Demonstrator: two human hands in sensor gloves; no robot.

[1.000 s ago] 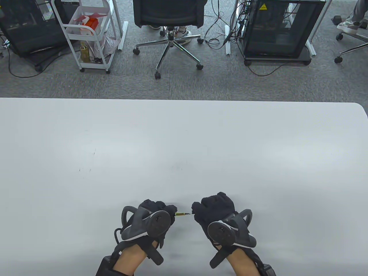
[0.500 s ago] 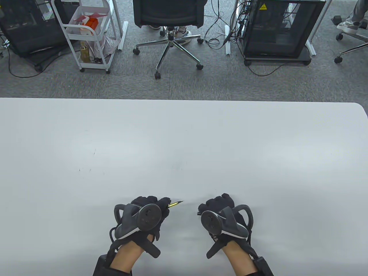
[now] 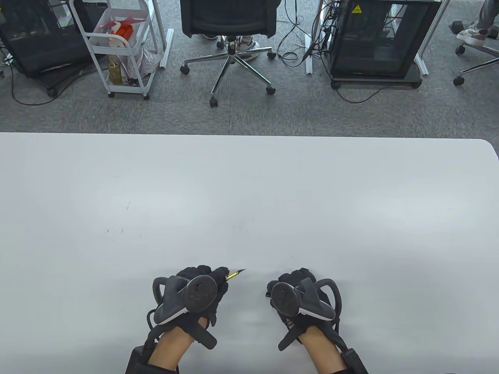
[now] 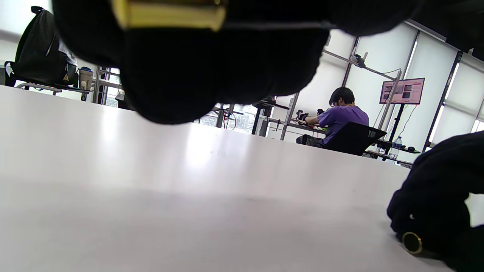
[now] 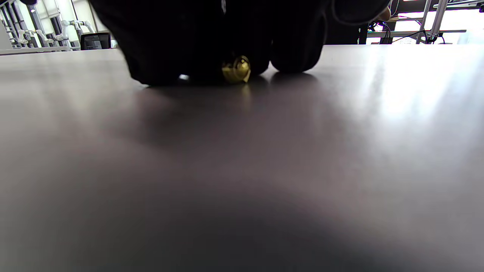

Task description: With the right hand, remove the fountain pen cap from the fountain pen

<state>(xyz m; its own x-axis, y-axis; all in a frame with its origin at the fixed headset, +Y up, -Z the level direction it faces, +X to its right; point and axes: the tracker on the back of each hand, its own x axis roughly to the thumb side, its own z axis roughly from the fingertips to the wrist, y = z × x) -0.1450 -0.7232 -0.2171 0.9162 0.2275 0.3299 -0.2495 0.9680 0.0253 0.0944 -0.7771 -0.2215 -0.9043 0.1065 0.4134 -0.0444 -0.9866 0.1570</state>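
My left hand point(image 3: 216, 277) grips the fountain pen point(image 3: 235, 274) near the table's front edge. The pen's gold section and dark nib stick out to the upper right, uncapped. Its gold band shows between my fingers in the left wrist view point(image 4: 166, 15). My right hand point(image 3: 286, 283) is a short way to the right, apart from the pen, and holds the cap low against the white table point(image 3: 249, 187). The cap is mostly hidden in the glove; its gold-ringed mouth shows in the left wrist view point(image 4: 412, 242) and its gold end in the right wrist view point(image 5: 236, 70).
Beyond the table's far edge stand an office chair point(image 3: 230, 23), a white cart point(image 3: 124, 46) and black cabinets point(image 3: 374, 39) on grey carpet.
The cap has come off the pen. My right hand has drawn away to the right with the cap, and my left hand has shifted slightly left, tilting the bare nib up and to the right.
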